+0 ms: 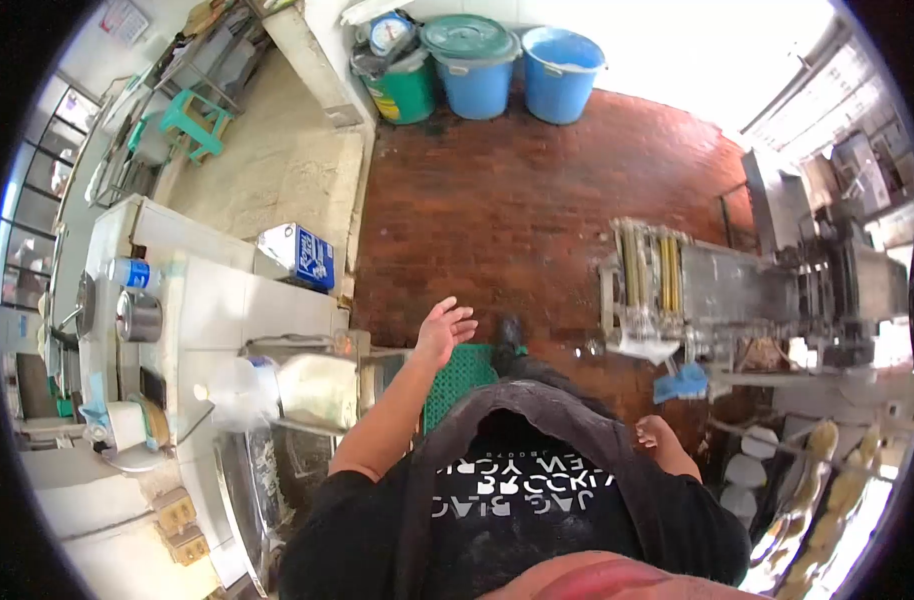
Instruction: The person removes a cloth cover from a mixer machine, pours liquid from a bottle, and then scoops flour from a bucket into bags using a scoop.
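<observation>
Out in front of my body, my left hand (446, 332) hangs above the red brick floor (457, 230) and the edge of a green mat (459, 382). Its fingers are spread and nothing is in them. Low at my right side, my right hand (653, 432) is partly in view beside my dark apron (622, 470). Its fingers look loosely bent, with no object visible in them. Nearest to that hand lies a blue cloth (681, 382) by the metal machine.
Blue buckets (565, 75) and a green one stand by the far wall. A long roller machine (737, 285) is on the right. On the left, a white tiled counter (212, 300) holds a blue-and-white box (313, 258) and a metal pot (139, 315).
</observation>
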`<state>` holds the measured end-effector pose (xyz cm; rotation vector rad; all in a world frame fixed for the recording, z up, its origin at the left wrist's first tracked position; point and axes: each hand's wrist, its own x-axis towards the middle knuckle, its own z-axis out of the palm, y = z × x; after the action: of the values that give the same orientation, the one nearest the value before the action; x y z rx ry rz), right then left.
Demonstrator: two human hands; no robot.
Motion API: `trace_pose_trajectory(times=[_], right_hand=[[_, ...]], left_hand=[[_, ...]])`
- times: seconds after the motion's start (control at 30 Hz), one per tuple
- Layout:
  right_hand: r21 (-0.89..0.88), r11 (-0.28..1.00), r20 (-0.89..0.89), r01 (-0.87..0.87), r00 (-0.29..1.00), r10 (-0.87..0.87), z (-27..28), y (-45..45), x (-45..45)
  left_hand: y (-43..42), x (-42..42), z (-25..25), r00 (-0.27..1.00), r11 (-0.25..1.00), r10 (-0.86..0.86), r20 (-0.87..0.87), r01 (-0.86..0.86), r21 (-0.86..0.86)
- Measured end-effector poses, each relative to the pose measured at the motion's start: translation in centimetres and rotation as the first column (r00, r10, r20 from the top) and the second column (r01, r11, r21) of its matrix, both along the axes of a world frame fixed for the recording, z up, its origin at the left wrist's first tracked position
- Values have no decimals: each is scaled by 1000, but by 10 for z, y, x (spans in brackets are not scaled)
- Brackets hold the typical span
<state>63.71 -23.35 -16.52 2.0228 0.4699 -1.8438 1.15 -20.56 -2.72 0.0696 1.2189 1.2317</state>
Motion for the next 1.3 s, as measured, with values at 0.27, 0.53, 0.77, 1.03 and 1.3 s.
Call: trace_pose_trajectory(times=[0.27, 0.53, 0.77, 1.03, 1.3], right_hand=[[471, -522, 571, -711, -206, 795, -73, 400, -203], [932, 199, 74, -303, 697, 713, -16, 646, -472], [409, -730, 690, -547, -338, 640, -67, 680, -398], [193, 921, 19, -339, 939, 342, -21, 733, -385], [717, 57, 365, -694, 444, 818, -97, 1038, -473]], left_hand=[[96, -138, 5, 950, 959, 281, -135, -284, -3], [206, -253, -85, 909, 929, 169, -382, -276, -245], [452, -352, -61, 931, 976, 68, -358, -137, -169], [716, -457, -19, 806, 997, 69, -588, -37, 65], [847, -574, -57, 816, 886, 426, -390, -288, 364]])
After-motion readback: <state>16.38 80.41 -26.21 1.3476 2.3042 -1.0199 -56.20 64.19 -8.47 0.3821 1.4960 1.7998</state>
